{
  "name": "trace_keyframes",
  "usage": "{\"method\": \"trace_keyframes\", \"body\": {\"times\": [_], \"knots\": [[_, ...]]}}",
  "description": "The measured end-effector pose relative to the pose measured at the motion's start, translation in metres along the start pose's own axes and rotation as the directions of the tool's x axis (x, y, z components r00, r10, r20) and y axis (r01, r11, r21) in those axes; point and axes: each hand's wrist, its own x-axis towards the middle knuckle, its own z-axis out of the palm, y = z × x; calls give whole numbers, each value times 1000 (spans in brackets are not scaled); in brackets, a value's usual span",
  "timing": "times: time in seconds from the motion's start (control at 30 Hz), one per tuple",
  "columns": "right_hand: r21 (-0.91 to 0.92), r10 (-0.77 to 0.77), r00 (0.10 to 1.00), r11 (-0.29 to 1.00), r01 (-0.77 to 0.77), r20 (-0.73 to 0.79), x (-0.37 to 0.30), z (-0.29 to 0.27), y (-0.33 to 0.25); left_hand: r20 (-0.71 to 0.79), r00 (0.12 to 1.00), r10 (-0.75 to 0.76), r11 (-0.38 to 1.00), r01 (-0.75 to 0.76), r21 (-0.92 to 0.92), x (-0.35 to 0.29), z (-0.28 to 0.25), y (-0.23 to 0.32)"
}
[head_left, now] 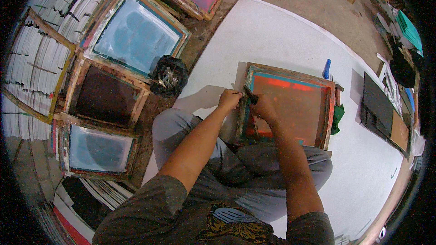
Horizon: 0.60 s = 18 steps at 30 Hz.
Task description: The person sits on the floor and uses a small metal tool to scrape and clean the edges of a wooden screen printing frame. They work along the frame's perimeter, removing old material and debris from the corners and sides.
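A wooden screen-printing frame point(330, 109) with orange-stained mesh lies partly across my lap and on a white board point(218, 45). My left hand point(229, 100) is at its left side, thumb and fingers pinched together. Whatever that pinch holds is too small to make out. Closed around a dark hand tool point(250, 94), my right hand point(264, 109) is over the frame's left part, just right of my left hand. The tool's dark end points at the left rail; its exact kind is unclear, since my fingers cover much of it.
A blue-handled tool point(326, 69) and a dark green cloth point(337, 119) lie by the frame. To the left are a black bag of small items point(169, 76), several other framed screens point(136, 31) and stacked white sheets point(34, 68). Dark panels point(378, 104) lie at right.
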Motion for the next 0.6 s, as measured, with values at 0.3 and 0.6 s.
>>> {"method": "trace_keyframes", "body": {"times": [0.3,0.6], "knots": [[154,-230,970,964,215,84,4,-13,7,29,1000,-4,834,19,-551,-1,-9,27],[459,-62,831,854,-243,554,-11,23,-21,-11,981,-195,745,140,-652,-6,-36,-2]]}}
